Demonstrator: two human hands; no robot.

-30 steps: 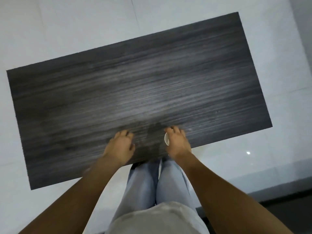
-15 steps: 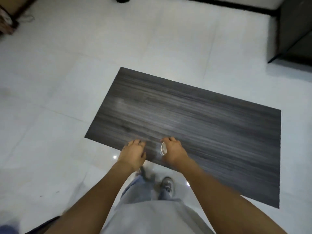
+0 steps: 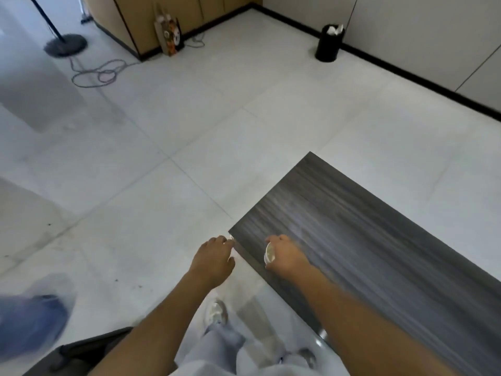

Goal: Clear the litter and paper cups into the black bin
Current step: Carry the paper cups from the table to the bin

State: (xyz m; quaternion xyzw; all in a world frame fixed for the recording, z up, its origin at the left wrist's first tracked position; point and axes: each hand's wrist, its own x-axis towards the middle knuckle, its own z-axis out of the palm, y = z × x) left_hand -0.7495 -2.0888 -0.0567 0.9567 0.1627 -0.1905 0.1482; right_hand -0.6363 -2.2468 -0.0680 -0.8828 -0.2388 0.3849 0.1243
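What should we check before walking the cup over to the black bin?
1. Paper cup held firmly in the right hand: ok.
2. Litter in the left hand: cannot tell, only a white scrap shows at the fingertips.
3. Black bin in sight by the far wall: ok.
4. Room in the bin: cannot tell, white paper already pokes out the top.
5. Cable on the floor clear of the straight path: ok.

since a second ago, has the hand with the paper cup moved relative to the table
Yes. The right hand gripping the paper cup has slid from the middle of the dark table's near edge to its left corner.
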